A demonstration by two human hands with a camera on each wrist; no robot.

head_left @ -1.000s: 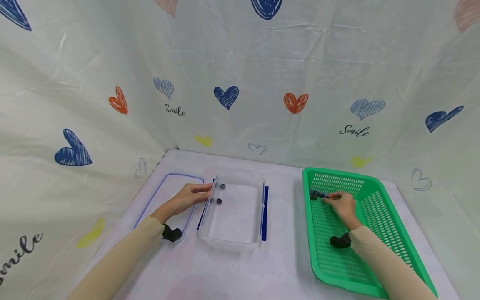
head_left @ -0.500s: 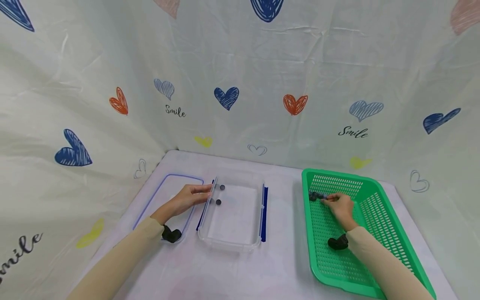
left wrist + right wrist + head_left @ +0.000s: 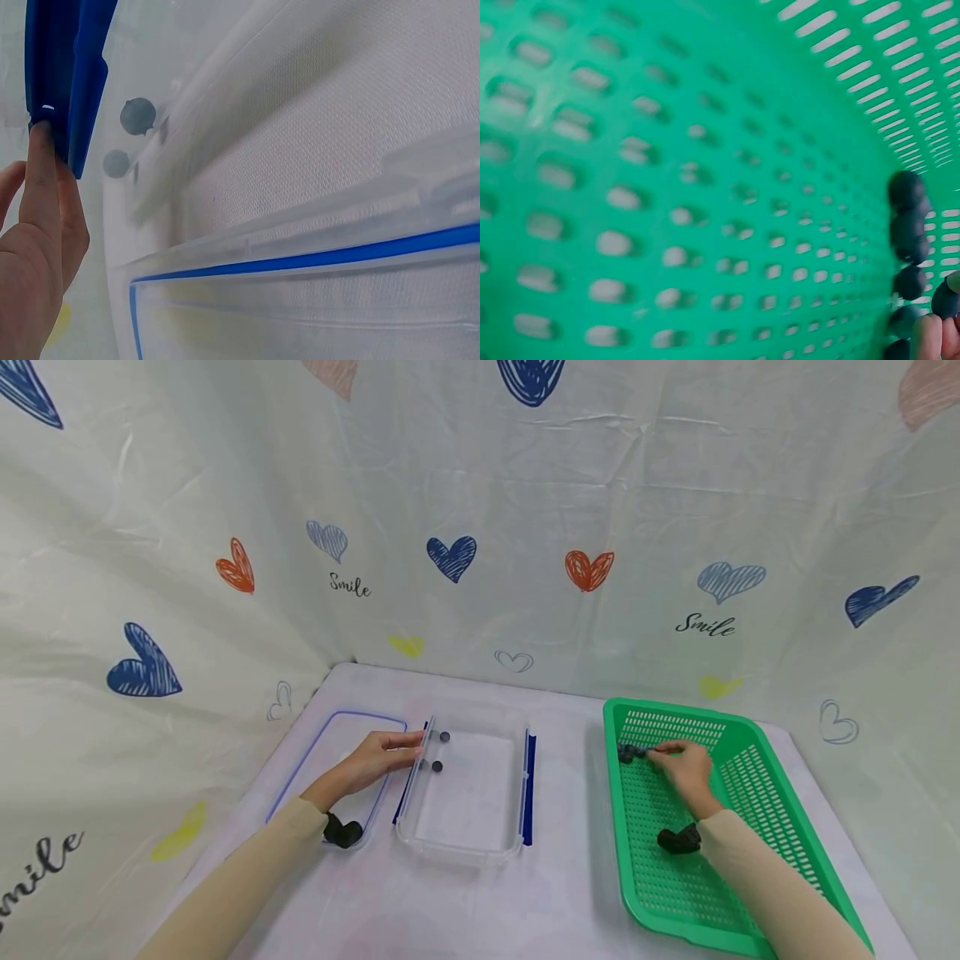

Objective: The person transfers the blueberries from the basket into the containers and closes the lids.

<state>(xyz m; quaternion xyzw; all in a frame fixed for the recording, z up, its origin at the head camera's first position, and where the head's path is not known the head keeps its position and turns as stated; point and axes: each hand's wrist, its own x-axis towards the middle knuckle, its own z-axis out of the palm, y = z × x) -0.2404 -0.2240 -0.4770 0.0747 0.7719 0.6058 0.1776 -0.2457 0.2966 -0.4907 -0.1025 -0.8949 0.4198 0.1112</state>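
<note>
My left hand [image 3: 371,760] rests straight fingers at the left side of a clear plastic box [image 3: 461,852]. In the left wrist view its fingertips touch the box's blue latch flap [image 3: 86,75]. Two blueberries, one farther back [image 3: 445,737] and one nearer [image 3: 437,767], lie inside by the left wall. Over in the green basket [image 3: 626,877], my right hand [image 3: 684,771] pinches a blueberry [image 3: 946,301] between thumb and finger, partly cut off by the frame edge. Beside it, several more blueberries [image 3: 909,232] sit in a row along the basket's far left side.
A clear lid with a blue seal [image 3: 300,768] lies left of the box, partly under the left forearm. Another blue flap [image 3: 529,789] hangs on the box's right side. The white-covered table [image 3: 570,860] meets a heart-printed curtain [image 3: 525,610] at its back.
Almost nothing moves. My right fingers shift slightly among the blueberries in the basket, while my left hand stays at the box.
</note>
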